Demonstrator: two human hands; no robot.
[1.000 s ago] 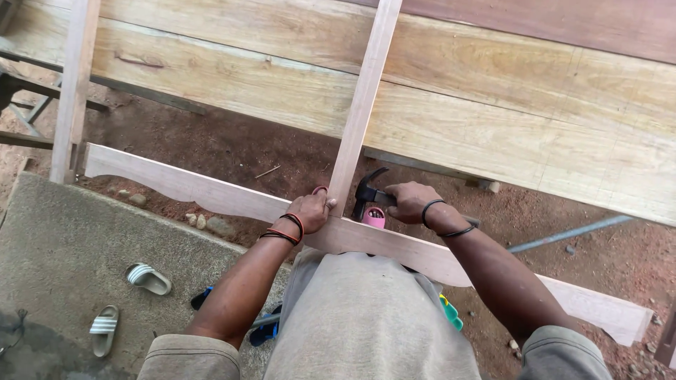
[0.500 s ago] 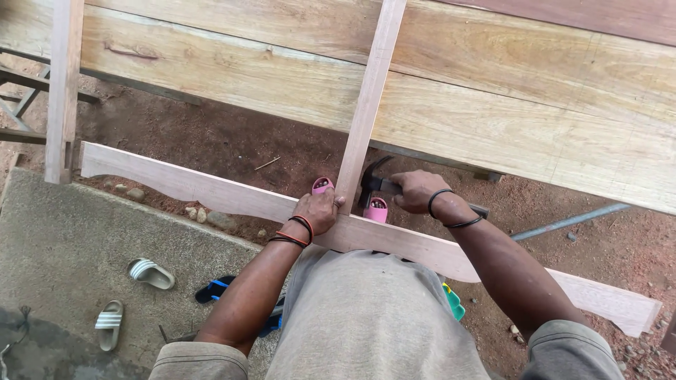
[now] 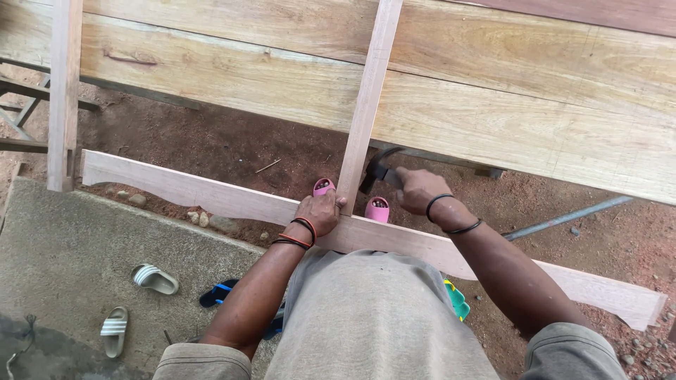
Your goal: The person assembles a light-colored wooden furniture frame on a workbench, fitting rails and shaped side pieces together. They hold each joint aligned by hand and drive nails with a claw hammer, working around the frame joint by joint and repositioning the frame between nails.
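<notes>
1. Hammer (image 3: 377, 169) is sitting in the right hand (image 3: 417, 188), whose grip is closing tightly round the handle, the dark head lying just beside the lower end of the upright slat (image 3: 367, 105).
2. The left hand (image 3: 320, 211) is wrapping its grip round the foot of that slat, right where it is meeting the curved rail (image 3: 211, 197) that is running across the person's front.
3. The slat is leaning away from the joint and resting against the wide planks (image 3: 493, 112) behind; a second upright (image 3: 63, 91) is standing at the rail's far left end.
4. Pink sandalled feet (image 3: 377, 209) are showing on the red earth directly below the joint; striped sandals (image 3: 155, 279) are lying well apart on the concrete slab (image 3: 63, 253).
5. Risk, as I am judging it: the left fingers are sitting so close to the hammer head that a glancing blow could be catching them.
6. A strike off the joint line could be denting or splitting the thin slat, or knocking it askew, since only one hand is steadying it.
7. The rail appears unclamped, so a hard blow could be shifting it or dropping it toward the toes beneath.
</notes>
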